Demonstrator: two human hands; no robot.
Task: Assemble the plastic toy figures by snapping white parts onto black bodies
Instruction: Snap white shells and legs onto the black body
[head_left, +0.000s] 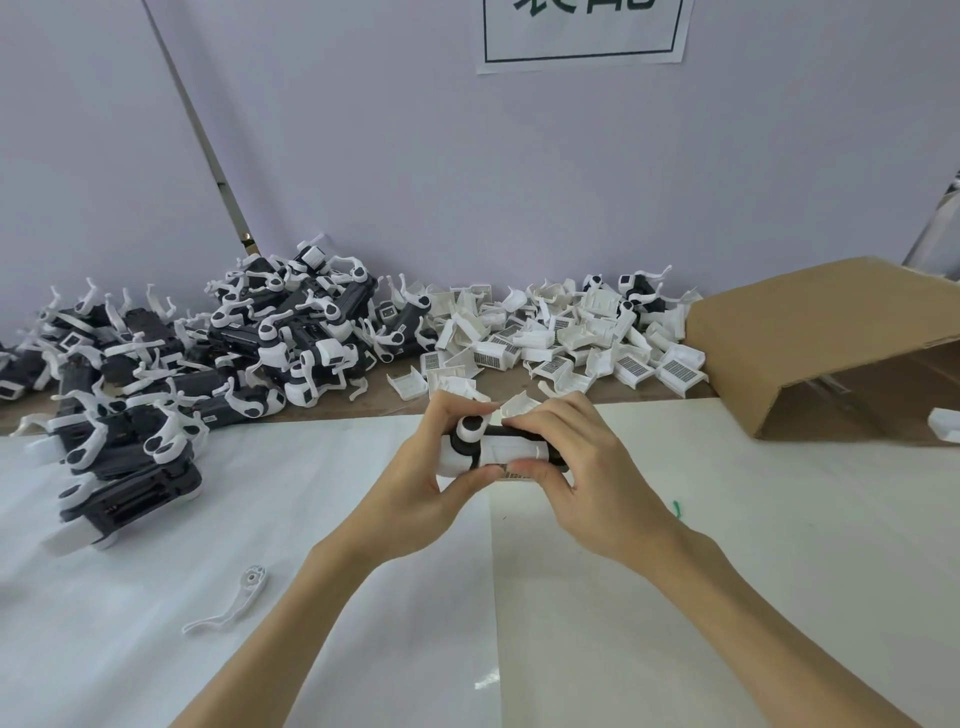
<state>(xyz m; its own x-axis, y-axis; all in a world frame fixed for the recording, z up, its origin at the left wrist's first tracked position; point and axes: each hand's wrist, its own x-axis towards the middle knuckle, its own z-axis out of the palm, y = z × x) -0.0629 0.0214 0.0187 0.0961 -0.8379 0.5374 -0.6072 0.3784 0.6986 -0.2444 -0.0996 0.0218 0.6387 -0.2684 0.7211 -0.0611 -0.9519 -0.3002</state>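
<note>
The half-built toy figure is held above the counter's middle, pinched by left hand and right hand; probably light, stiff plastic, best gripped by its black body.

Left hand and right hand meet mid-frame, fingers curled, apparently gripping; forearms converge from below.
</note>
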